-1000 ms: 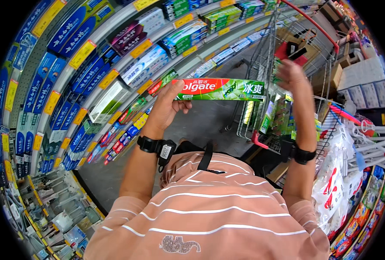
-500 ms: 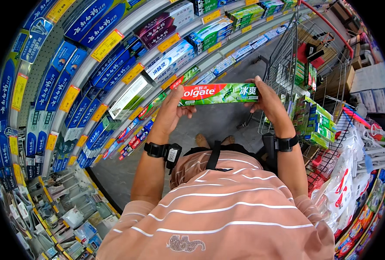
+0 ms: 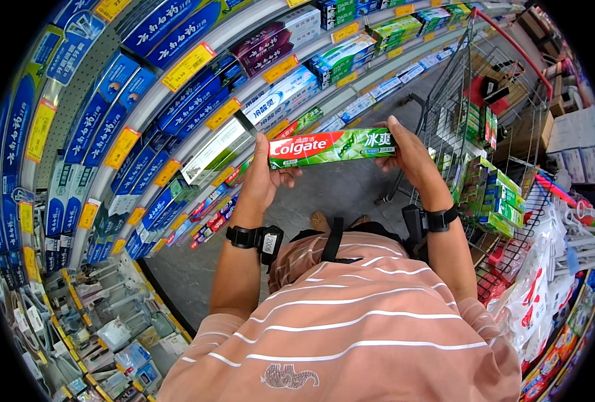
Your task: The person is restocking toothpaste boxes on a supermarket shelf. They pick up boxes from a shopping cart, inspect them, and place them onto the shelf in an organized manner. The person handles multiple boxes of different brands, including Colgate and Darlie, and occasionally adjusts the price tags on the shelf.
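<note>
Red and green colours cover the long carton, which you hold level, or nearly so, in front of your body, with its printed side turned to you. Your left hand pinches its left end, with the thumb upright at the edge and the other fingers curled below. Your right hand pinches the right end, its thumb at the upper corner and its fingers under the lower edge; how firmly they press, I cannot tell. Each wrist wears a black band. On your left, curved by the lens, the shelves carry rows of mostly blue boxes. On your right stands a wire cart with a red handle, and green boxes lie inside it. Below the carton you can see grey floor.
</note>
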`<move>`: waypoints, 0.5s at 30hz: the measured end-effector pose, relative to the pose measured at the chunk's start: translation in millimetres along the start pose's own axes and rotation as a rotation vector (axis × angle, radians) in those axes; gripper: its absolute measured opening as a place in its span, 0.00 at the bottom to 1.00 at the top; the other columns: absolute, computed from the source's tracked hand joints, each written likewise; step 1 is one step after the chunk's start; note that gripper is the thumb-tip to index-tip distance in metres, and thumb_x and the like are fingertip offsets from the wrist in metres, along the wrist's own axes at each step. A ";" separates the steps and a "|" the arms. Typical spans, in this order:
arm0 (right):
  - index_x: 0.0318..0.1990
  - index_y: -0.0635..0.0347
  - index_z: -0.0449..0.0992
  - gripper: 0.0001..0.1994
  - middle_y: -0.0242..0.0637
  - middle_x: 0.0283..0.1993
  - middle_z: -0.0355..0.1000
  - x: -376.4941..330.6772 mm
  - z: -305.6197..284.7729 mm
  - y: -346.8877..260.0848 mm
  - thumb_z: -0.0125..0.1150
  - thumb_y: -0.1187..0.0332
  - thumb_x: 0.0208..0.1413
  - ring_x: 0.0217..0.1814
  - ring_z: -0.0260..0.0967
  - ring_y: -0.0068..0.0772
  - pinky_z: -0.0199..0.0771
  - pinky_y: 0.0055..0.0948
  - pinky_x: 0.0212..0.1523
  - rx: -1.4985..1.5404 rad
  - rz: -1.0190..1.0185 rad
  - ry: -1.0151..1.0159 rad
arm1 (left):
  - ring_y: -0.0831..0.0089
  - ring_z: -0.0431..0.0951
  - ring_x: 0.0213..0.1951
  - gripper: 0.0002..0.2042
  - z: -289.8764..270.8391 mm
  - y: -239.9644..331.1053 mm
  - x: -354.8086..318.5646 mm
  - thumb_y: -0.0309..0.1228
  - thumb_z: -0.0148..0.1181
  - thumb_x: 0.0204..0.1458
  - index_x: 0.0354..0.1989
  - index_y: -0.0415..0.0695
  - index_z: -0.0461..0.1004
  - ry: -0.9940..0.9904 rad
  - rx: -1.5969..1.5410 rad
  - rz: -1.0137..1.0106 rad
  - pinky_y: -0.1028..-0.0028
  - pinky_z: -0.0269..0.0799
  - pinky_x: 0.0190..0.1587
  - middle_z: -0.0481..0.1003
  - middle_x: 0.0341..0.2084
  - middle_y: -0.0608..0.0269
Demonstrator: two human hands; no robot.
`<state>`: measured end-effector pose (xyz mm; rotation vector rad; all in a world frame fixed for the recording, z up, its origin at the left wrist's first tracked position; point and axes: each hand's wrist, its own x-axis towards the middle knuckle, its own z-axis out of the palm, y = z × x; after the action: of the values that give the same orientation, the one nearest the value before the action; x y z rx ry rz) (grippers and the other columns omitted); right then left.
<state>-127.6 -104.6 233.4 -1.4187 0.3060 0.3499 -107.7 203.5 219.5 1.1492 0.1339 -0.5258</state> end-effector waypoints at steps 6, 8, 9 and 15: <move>0.49 0.63 0.74 0.31 0.37 0.33 0.76 5.7 8.2 -1.0 0.47 0.40 0.63 0.31 0.74 0.29 0.74 0.29 0.28 0.006 -0.010 0.017 | 0.73 0.79 0.31 0.35 -4.4 1.2 -2.7 0.64 0.33 0.61 0.48 0.40 0.71 0.038 0.008 0.010 0.77 0.70 0.24 0.78 0.33 0.59; 0.50 0.64 0.74 0.31 0.38 0.34 0.76 7.9 8.6 0.2 0.47 0.40 0.63 0.31 0.75 0.30 0.74 0.29 0.29 0.007 -0.007 0.022 | 0.73 0.79 0.31 0.35 -6.7 1.1 -2.3 0.63 0.33 0.62 0.48 0.40 0.71 0.024 -0.008 0.011 0.77 0.70 0.25 0.78 0.33 0.59; 0.50 0.64 0.73 0.31 0.38 0.34 0.76 9.4 8.4 1.1 0.47 0.40 0.63 0.31 0.75 0.30 0.74 0.30 0.29 0.009 -0.001 0.019 | 0.73 0.78 0.31 0.35 -7.8 1.1 -2.2 0.63 0.34 0.62 0.48 0.40 0.71 0.016 -0.017 0.013 0.77 0.70 0.25 0.78 0.33 0.59; 0.57 0.64 0.70 0.29 0.40 0.40 0.75 16.4 8.8 7.6 0.49 0.44 0.64 0.37 0.75 0.31 0.77 0.32 0.32 0.065 0.002 -0.029 | 0.74 0.78 0.31 0.33 -15.9 0.5 -3.6 0.61 0.36 0.62 0.51 0.40 0.70 0.026 -0.009 0.000 0.77 0.69 0.25 0.78 0.34 0.60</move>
<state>-115.8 -94.2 220.9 -1.3489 0.2925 0.3589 -108.1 219.0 214.6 1.1475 0.1585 -0.5104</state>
